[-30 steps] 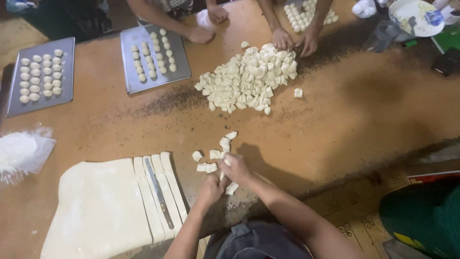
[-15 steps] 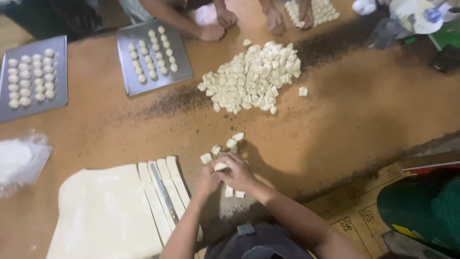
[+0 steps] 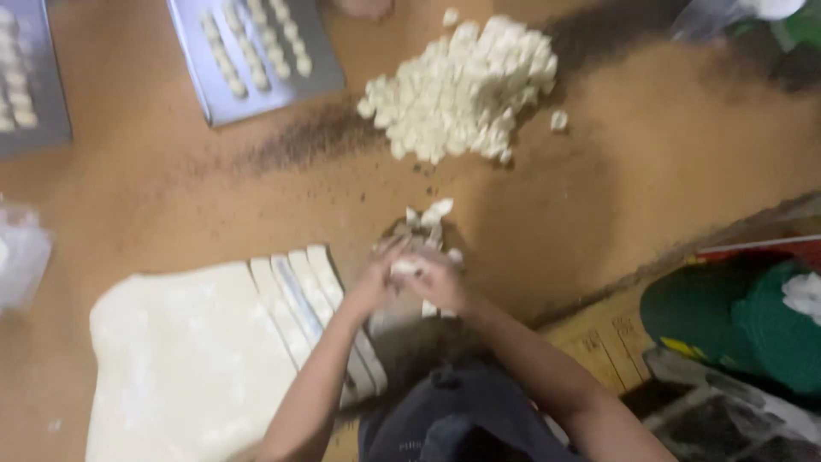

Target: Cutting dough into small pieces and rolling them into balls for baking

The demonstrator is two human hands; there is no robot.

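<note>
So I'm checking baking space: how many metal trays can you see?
2. One tray lies at top centre-left with rows of dough pieces; another tray is cut off by the left edge. More may lie outside the view.

Bakery-style food prep space: dough sheet (image 3: 188, 359), heap of cut dough pieces (image 3: 466, 90), metal trays (image 3: 256, 56), brown worktable (image 3: 667, 154).

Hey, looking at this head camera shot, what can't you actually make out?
- Dough piece: motion blur and both hands, left hand and right hand, hide its shape.
- Left tray: cut off by the left and top edges.
- Dough sheet: bottom edge cuts it off.
- Another person's hand: mostly cut off by the top edge.
</note>
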